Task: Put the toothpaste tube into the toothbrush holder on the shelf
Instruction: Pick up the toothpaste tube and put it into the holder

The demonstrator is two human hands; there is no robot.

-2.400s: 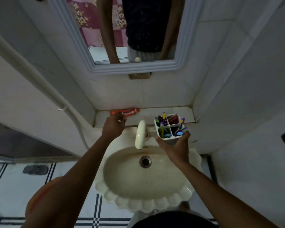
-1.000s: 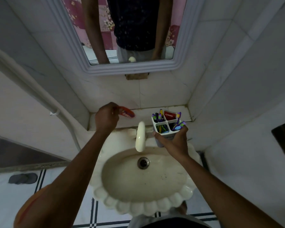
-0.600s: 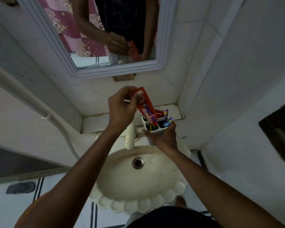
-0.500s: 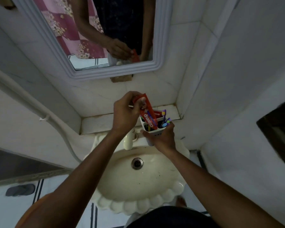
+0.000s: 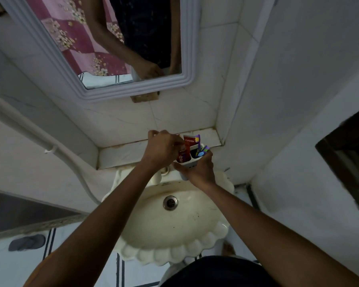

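The white toothbrush holder (image 5: 192, 164) has several compartments and is held above the basin's back rim by my right hand (image 5: 199, 172), which grips it from below. The red toothpaste tube (image 5: 182, 155) stands almost upright, its lower part down inside the holder's front left compartment. My left hand (image 5: 164, 149) pinches the tube's top end. A second red Colgate tube (image 5: 189, 141) and purple and blue toothbrushes (image 5: 201, 150) stick out of the other compartments. The tiled shelf (image 5: 122, 155) runs behind the basin.
A cream scalloped washbasin (image 5: 174, 230) with a drain sits below my hands, its tap (image 5: 160, 177) mostly hidden by my left wrist. A framed mirror (image 5: 133, 88) hangs above the shelf. A white pipe (image 5: 50, 146) runs down the left wall. The right wall is close.
My left hand lifted the toothpaste tube off the shelf, carried it right, turned it upright and lowered it into the holder. My right hand has kept hold of the holder throughout.
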